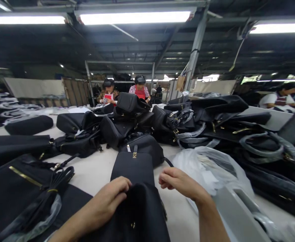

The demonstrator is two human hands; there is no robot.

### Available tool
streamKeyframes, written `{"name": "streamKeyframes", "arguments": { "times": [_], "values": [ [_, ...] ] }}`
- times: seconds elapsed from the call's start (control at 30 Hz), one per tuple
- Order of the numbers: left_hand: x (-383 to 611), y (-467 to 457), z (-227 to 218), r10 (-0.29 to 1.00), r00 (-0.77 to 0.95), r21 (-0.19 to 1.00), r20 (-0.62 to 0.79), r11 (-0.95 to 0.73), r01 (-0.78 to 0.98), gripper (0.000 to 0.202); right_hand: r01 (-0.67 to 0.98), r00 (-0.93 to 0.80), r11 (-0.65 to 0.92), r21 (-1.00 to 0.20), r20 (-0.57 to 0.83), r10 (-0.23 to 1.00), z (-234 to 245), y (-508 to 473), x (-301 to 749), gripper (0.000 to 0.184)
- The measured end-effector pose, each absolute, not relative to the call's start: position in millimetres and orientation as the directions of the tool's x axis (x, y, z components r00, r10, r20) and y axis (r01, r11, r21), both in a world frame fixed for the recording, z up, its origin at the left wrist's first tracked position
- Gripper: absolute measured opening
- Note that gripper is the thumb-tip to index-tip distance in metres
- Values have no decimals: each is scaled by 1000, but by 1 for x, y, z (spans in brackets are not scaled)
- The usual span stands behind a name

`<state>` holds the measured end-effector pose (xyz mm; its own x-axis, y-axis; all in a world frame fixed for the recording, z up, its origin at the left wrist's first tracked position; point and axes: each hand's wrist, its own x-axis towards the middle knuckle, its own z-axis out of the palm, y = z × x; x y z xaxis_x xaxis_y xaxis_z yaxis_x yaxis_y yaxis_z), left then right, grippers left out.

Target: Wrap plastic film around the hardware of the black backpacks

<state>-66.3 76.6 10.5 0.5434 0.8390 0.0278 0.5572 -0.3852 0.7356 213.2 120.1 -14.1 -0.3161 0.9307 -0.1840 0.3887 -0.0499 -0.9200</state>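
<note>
A black leather backpack (pixel 147 215) lies in front of me, with its flap (pixel 133 168) stretched away from me and a gold clasp (pixel 134 155) at the flap's far end. My left hand (pixel 109 198) is closed on the backpack's edge, thumb and fingers pinching the dark leather. To the right of the flap, my right hand (pixel 174 179) is held with its fingers curled in, apart from the leather. Whether anything is inside those fingers is hidden. A thin black strap (pixel 167 162) ends close behind the right hand.
Black bags (pixel 129 104) are heaped across the table's far side. At left lies a bag with a gold zipper (pixel 26 176) and bundled straps. A clear plastic bag (pixel 210 168) and a grey box-like object (pixel 240 215) are at right. Several people (pixel 139 90) work beyond.
</note>
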Motion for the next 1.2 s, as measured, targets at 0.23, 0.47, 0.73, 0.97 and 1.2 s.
{"name": "streamKeyframes", "arguments": {
  "times": [0.23,0.47,0.73,0.97,1.2],
  "values": [
    [-86,91,27,915,405,799,6,-247,548,21,394,-488,-252,-884,-434,758,-25,117,200,32],
    [-105,99,24,939,344,755,0,-226,616,27,397,-503,-265,-879,-450,738,-39,118,175,49],
    [-84,98,55,958,286,497,17,-257,829,18,261,-431,18,-965,-99,897,-48,135,163,11],
    [-4,116,55,865,502,530,-22,-416,739,21,33,-396,173,-984,146,906,-39,139,168,12],
    [-13,137,-2,868,491,743,-77,-279,608,22,-163,-392,83,-983,142,909,-44,142,167,26]
  ]
}}
